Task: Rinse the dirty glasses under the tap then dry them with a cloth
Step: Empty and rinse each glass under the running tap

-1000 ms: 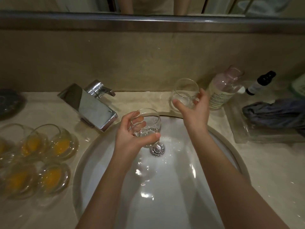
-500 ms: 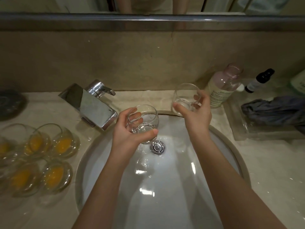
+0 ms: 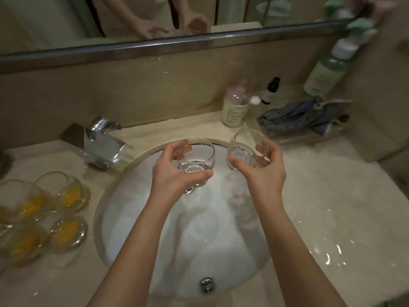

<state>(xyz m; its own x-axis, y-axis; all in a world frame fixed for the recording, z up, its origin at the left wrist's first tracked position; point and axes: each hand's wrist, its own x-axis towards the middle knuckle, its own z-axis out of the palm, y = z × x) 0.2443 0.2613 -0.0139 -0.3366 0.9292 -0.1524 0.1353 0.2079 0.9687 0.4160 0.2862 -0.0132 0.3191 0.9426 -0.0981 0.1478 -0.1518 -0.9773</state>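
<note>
My left hand [image 3: 174,171] grips a clear round glass [image 3: 198,159] over the white sink basin [image 3: 199,240], thumb in front and fingers behind. My right hand [image 3: 263,171] grips a second clear glass [image 3: 245,149] at the basin's back right rim. Both glasses look clean and tilt slightly away from me. The chrome tap [image 3: 99,145] stands at the back left; no water runs from it. A crumpled grey-blue cloth [image 3: 303,116] lies on a clear tray at the back right. Several glasses with orange residue [image 3: 64,198] sit on the counter at the left.
A pink-capped bottle [image 3: 235,103], a small dark dropper bottle [image 3: 271,89] and a tall green bottle [image 3: 325,72] stand along the back wall on the right. The counter right of the basin [image 3: 332,218] is wet. A mirror runs above the splashback.
The view has swung down and to the right with some blur. Both hands still hold their glasses; the right one has come closer to the basin rim, nearer the left one.
</note>
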